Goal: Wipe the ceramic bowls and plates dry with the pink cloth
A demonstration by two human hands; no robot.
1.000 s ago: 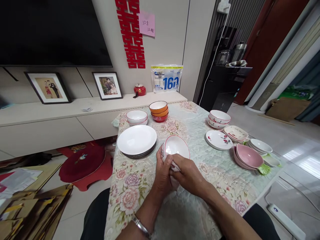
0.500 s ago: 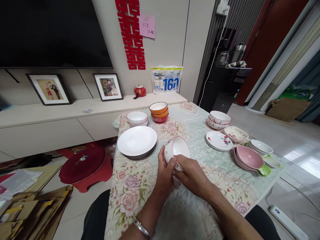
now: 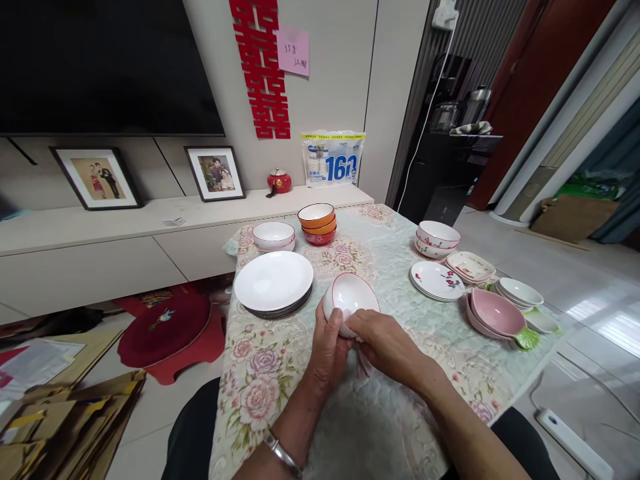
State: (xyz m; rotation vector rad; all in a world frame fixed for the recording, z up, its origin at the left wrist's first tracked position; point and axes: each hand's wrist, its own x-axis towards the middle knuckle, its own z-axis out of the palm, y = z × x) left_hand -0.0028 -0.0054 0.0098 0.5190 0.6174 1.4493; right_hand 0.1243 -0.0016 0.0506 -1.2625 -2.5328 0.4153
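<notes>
A white bowl [image 3: 356, 293] with a thin red rim is tilted towards me above the near part of the table. My left hand [image 3: 331, 337] is closed round its left side, thumb over the rim. At the bowl's lower right rim, my right hand [image 3: 383, 340] is closed with its fingertips pressed there. From beneath the right hand hangs a pale pink cloth [image 3: 367, 365], mostly hidden by the hand. To the left stands a stack of plates [image 3: 274, 280], the top one white. Behind it are white bowls [image 3: 273, 233] and a stack of orange and red bowls [image 3: 317, 217].
On the table's right side are stacked bowls [image 3: 438, 233], flower-patterned plates [image 3: 437, 280], square dishes [image 3: 470, 265], small white bowls [image 3: 520, 291] and pink dishes [image 3: 497, 312]. A flowered cloth [image 3: 265, 380] covers the table. A red stool [image 3: 173, 327] stands left.
The bowl has turned in my hands, so its inside faces me more. My left thumb has moved onto the rim, and more of the pink cloth shows below my right hand.
</notes>
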